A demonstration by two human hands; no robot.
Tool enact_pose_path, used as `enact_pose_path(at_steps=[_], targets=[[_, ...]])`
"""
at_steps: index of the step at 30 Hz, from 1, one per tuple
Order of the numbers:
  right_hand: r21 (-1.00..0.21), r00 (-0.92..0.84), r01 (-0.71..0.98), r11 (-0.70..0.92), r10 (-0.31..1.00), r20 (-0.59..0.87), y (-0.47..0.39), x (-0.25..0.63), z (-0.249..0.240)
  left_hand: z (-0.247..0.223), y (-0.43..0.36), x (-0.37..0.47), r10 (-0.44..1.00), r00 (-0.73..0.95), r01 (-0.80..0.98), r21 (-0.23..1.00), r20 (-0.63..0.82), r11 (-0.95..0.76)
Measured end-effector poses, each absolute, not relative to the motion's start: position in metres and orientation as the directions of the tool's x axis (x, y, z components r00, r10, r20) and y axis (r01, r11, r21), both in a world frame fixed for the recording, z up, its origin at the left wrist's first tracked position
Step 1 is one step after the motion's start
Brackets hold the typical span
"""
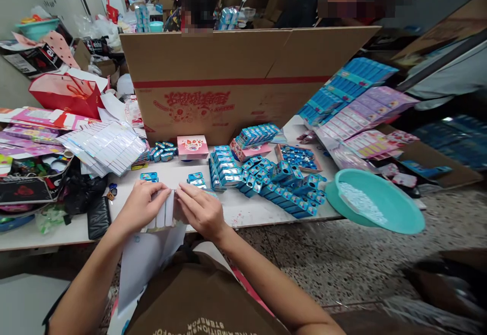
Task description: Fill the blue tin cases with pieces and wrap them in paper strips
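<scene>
At the near edge of the table, my left hand [144, 204] and my right hand [202, 211] pinch a white folded card piece [166, 213] with upright fold lines between them. Both sets of fingers are bent and pressed together at its top edge. Part of the card is hidden behind the fingers. Just beyond my left hand lies a small blue box [149, 177]. Past my right hand are a few more small blue boxes [196, 179], and a neat block of blue boxes [225, 168] stands to their right. A large white sheet [137, 261] hangs below the card, near my lap.
A big cardboard panel [236, 61] rises behind the work area. Loose blue boxes [285, 193] spread to the right, near a turquoise basin [403, 213] holding small white pieces. Flat printed sheets [106, 145] and a black wallet-like item [99, 217] lie at left. People are beyond the panel.
</scene>
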State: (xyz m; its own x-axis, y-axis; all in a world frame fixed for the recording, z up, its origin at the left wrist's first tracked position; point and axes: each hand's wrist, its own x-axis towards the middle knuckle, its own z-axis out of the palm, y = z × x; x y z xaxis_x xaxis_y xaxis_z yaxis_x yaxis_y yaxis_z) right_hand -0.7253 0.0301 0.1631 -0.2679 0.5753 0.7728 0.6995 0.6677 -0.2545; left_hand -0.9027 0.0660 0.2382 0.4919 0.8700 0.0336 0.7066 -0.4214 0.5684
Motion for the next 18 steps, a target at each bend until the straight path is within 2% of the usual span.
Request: enact_pose_path(at_steps=[3,5,10,13,16,18], targets=[[-0.308,-0.23,0.679,0.666,0.592,0.773,0.033,-0.724,0.162,0.234,0.073,-0.903,0.856,0.517,0.71,0.55,0.017,-0.44],[-0.39,-0.187,0.631,0.67,0.62,0.762,0.035,-0.723,0.162,0.23,0.082,-0.907,0.834,0.551,0.726,0.488,0.007,-0.484],[-0.659,-0.087,0.437,0.612,0.758,0.647,0.038,-0.723,0.162,0.224,0.119,-0.925,0.786,0.616,0.776,0.125,0.058,-0.618],[-0.823,0.045,0.348,0.449,0.869,0.493,0.037,-0.715,0.155,0.211,0.151,-0.937,0.739,0.672,0.739,0.024,0.052,-0.673],[-0.942,0.245,0.287,0.174,0.937,0.247,0.039,-0.696,0.135,0.181,0.188,-0.95,0.684,0.728,0.683,0.05,0.034,-0.729],[-0.969,0.344,0.246,-0.002,0.935,0.086,0.043,-0.679,0.115,0.155,0.213,-0.959,0.654,0.757,0.651,0.084,0.013,-0.755]])
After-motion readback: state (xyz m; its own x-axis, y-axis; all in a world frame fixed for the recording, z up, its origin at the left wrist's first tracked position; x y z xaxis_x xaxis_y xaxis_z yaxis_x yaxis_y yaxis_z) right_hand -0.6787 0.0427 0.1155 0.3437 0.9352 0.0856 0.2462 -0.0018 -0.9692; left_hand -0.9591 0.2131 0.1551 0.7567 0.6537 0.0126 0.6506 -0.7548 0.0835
